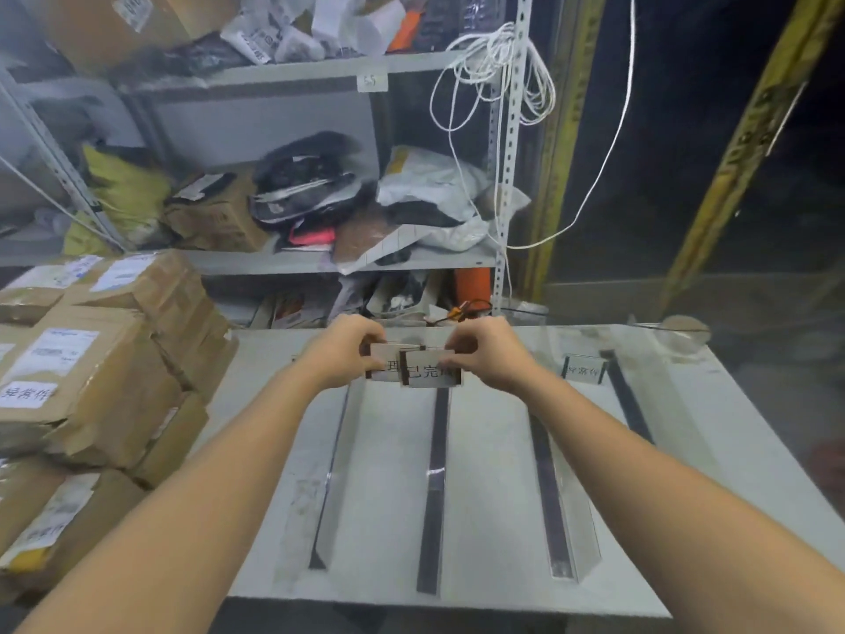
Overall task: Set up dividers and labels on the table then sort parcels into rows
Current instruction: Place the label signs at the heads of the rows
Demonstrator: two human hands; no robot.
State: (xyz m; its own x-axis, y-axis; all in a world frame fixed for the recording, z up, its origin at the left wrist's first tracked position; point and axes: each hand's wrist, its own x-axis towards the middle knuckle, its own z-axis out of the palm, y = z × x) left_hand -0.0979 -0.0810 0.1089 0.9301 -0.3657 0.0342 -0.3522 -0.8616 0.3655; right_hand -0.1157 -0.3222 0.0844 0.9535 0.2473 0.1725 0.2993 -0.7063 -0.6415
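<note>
Front label [430,370] overlaps rear label [386,364], both held over the far end of the table [494,450]. Right hand [491,354] pinches the front one, left hand [340,354] pinches the rear. Fingers hide some print, so only "已完" and "理" read. Third label [584,370] stands further right, writing too blurry. Four dividers [434,496] lie on the table.

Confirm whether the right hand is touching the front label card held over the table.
Touching. The head view shows the right hand pinching the front label card at its right edge, fingers curled over it.
</note>
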